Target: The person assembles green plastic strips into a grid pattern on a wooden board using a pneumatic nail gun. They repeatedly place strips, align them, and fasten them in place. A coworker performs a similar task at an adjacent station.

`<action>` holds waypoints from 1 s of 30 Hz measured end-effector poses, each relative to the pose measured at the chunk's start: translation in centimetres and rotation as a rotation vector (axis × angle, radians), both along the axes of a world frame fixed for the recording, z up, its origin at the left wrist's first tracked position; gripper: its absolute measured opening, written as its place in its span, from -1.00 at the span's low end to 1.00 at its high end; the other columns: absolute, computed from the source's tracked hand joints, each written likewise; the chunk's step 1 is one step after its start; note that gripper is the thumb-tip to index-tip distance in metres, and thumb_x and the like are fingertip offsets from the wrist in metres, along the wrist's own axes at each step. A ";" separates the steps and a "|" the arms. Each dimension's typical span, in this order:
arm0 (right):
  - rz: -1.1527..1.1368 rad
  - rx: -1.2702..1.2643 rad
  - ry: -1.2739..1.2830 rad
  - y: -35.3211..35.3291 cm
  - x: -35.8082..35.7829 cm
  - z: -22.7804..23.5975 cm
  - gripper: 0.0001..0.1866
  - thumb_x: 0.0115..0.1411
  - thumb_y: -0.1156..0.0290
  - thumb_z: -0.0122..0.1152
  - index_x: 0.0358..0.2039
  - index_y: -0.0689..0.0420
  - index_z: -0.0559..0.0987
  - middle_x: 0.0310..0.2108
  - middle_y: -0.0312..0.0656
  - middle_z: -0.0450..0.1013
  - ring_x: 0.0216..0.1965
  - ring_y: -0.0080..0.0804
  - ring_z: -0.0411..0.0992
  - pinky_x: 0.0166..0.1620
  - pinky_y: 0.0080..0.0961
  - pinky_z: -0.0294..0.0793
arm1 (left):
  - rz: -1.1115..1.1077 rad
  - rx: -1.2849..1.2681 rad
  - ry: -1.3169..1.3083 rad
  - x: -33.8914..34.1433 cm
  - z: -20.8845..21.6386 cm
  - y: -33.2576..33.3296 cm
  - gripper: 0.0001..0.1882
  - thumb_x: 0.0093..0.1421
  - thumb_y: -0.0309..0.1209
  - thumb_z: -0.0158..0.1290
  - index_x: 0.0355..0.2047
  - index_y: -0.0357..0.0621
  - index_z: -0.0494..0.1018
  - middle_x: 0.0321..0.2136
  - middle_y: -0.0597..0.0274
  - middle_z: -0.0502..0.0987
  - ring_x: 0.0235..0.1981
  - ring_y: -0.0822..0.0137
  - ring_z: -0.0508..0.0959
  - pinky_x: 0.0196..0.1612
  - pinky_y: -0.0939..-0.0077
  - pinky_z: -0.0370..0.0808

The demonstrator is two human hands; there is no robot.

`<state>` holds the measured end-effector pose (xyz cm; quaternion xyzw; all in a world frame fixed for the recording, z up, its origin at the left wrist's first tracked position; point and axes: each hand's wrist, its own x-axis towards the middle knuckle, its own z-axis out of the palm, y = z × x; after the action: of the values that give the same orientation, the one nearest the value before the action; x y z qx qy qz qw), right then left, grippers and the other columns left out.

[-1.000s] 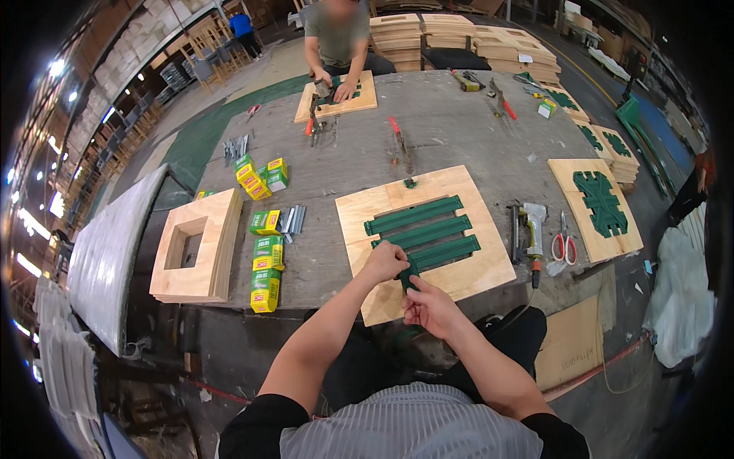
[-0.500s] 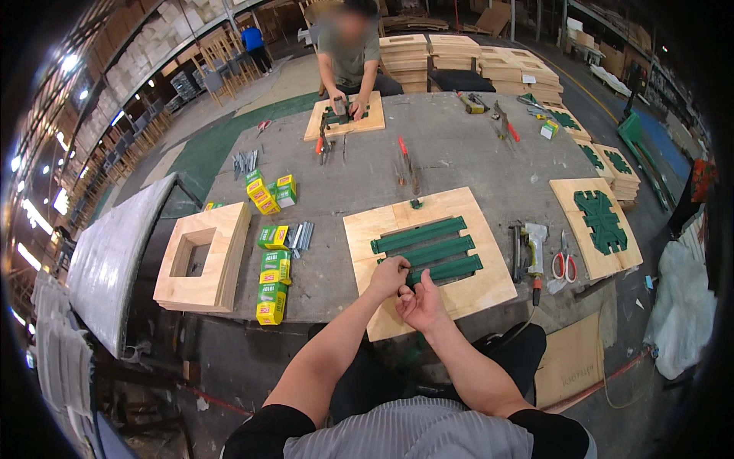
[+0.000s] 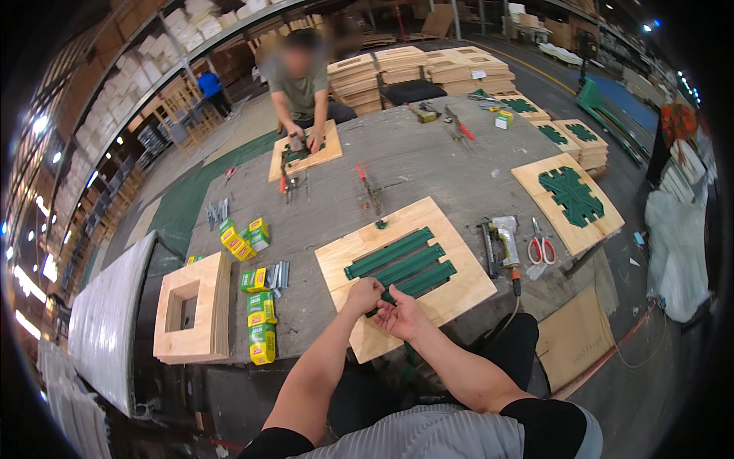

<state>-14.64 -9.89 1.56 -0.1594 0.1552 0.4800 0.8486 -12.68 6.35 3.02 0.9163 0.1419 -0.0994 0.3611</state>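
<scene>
Right at the near edge of the plywood board [image 3: 451,294], both hands meet over the end of a green strip [image 3: 417,283]; the left hand [image 3: 364,294] is curled with its fingers pinching that end, and the right hand [image 3: 401,315] is closed beside it, touching the left, though whether its fingers also clamp the strip I cannot tell; the strip lies flat on the board, the nearest of 3 green strips set side by side and slanting the same way across the board's middle; the other 2 strips [image 3: 390,254] lie just beyond it, apart from the hands; the board itself rests on the grey workbench [image 3: 428,164], at the side closest to the person.

Just right of the board lies a nail gun [image 3: 505,241] with scissors [image 3: 541,249] beside it; further right of the board sits a second board with a green cross pattern [image 3: 569,200]; left of the board are yellow and green boxes [image 3: 261,321] in a loose column, with more of them [image 3: 243,237] further back; well left of the board stands a square wooden frame [image 3: 191,310] with a hole in its middle; beyond the board, across the bench, another person [image 3: 300,84] leans over a smaller board [image 3: 306,153] with both hands on it.
</scene>
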 end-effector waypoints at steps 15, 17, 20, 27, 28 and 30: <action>0.188 -0.430 -0.449 -4.5 -4.3 0.3 -0.62 0.47 0.19 0.07 0.16 0.12 0.38 0.00 -0.13 0.49 0.02 -0.26 0.54 0.03 -0.31 0.52 | -0.041 0.025 -0.152 4.4 1.5 4.0 -0.70 0.28 -0.43 0.10 0.00 -0.22 0.58 -0.45 0.21 0.58 -0.51 0.33 0.57 -0.50 0.39 0.52; 0.192 -0.462 -0.450 -4.8 -4.3 0.0 -0.59 0.46 0.19 0.08 0.19 0.13 0.37 0.01 -0.14 0.49 0.02 -0.27 0.54 0.03 -0.31 0.52 | -0.057 -0.008 -0.134 4.4 1.7 3.2 -0.67 0.24 -0.42 0.16 0.02 -0.21 0.58 -0.40 0.18 0.62 -0.47 0.31 0.60 -0.48 0.38 0.54; 0.200 -0.506 -0.439 -4.9 -4.3 0.2 -0.47 0.43 0.18 0.12 0.30 0.16 0.33 -0.01 -0.17 0.48 -0.03 -0.33 0.54 0.00 -0.34 0.50 | 0.066 0.136 -0.110 4.6 1.8 2.5 -0.61 0.19 -0.30 0.24 0.00 -0.17 0.60 -0.14 0.00 0.69 -0.11 0.05 0.68 -0.05 0.22 0.59; 0.297 -0.664 -0.545 -6.2 -4.2 2.2 -0.38 0.40 0.16 0.19 0.34 0.21 0.29 -0.09 -0.19 0.52 -0.16 -0.39 0.56 -0.12 -0.37 0.55 | 0.178 0.087 -0.187 3.7 0.6 5.1 -0.71 0.18 -0.30 0.30 -0.16 -0.22 0.64 -0.39 0.15 0.69 -0.40 0.29 0.67 -0.27 0.33 0.59; 0.308 -0.683 -0.579 -5.9 -3.9 2.4 -0.37 0.40 0.16 0.19 0.35 0.21 0.28 -0.10 -0.19 0.53 -0.19 -0.41 0.56 -0.16 -0.38 0.56 | 0.202 0.059 -0.160 3.5 0.5 5.3 -0.70 0.17 -0.28 0.30 -0.16 -0.20 0.65 -0.34 0.11 0.70 -0.32 0.22 0.69 -0.21 0.30 0.60; 0.225 -0.606 -0.574 -4.8 -2.5 2.6 -0.36 0.42 0.17 0.16 0.38 0.20 0.25 -0.15 -0.19 0.54 -0.26 -0.44 0.56 -0.20 -0.36 0.58 | 0.214 -0.019 -0.133 3.5 0.3 4.4 -0.70 0.16 -0.26 0.31 -0.17 -0.18 0.66 -0.32 0.10 0.72 -0.28 0.17 0.71 -0.17 0.29 0.61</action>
<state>-17.11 -14.65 4.16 -0.5443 0.0284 0.4384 0.7147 -9.14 10.76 3.33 0.8970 0.2135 -0.0006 0.3870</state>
